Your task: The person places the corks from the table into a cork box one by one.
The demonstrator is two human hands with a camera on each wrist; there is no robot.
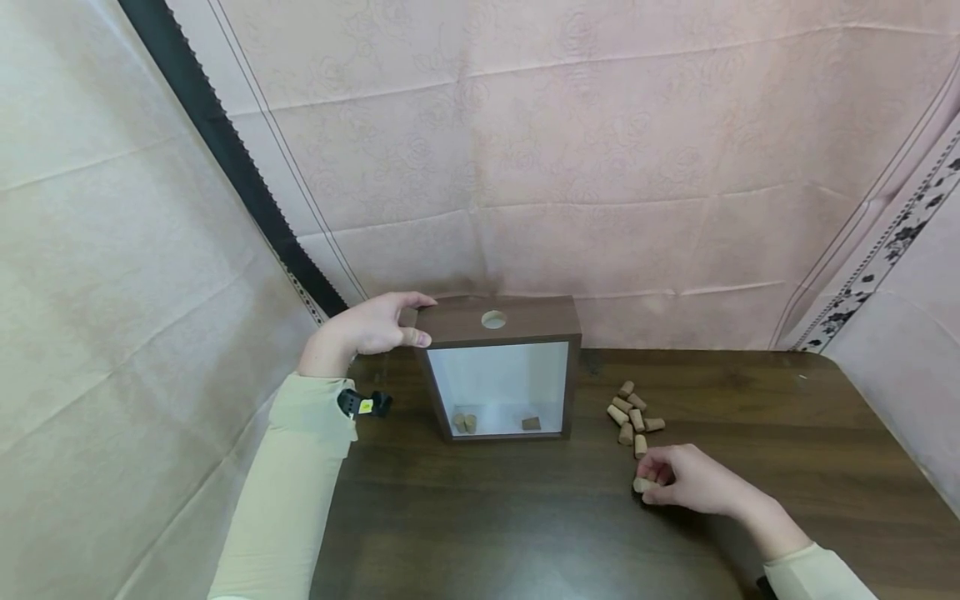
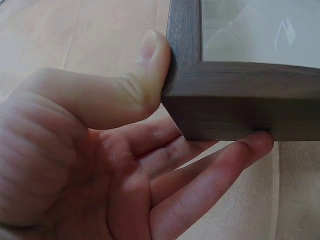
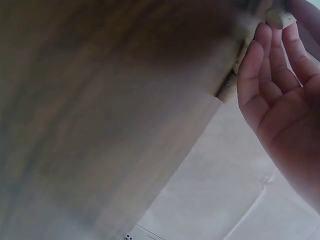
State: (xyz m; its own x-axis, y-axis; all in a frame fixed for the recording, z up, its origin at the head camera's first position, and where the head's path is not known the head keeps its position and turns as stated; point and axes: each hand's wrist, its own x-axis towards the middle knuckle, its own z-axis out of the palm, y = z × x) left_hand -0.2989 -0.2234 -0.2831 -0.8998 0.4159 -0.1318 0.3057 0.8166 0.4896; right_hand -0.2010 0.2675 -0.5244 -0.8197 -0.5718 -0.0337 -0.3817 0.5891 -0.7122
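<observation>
A dark brown wooden shadow box [image 1: 536, 323] with a clear front stands upright on the table, a round hole in its top. My left hand [image 1: 378, 323] grips its upper left corner, the thumb [image 2: 150, 65] against the frame's edge and the other fingers reaching around behind. Two corks [image 1: 465, 423] stand inside at the left, and one cork [image 1: 531, 423] lies at the right. To the right of the box, my right hand [image 1: 693, 479] pinches a cork [image 3: 280, 19] between thumb and fingertips, low over the table. Just beyond it lies a loose pile of several corks [image 1: 636, 419].
The brown wood-grain table [image 1: 480, 517] extends around the box. A pale patterned cloth [image 1: 600, 167] hangs right behind the box, and another cloth [image 1: 112, 333] hangs along the left. A dark wrist strap [image 1: 363, 404] sits on the left sleeve.
</observation>
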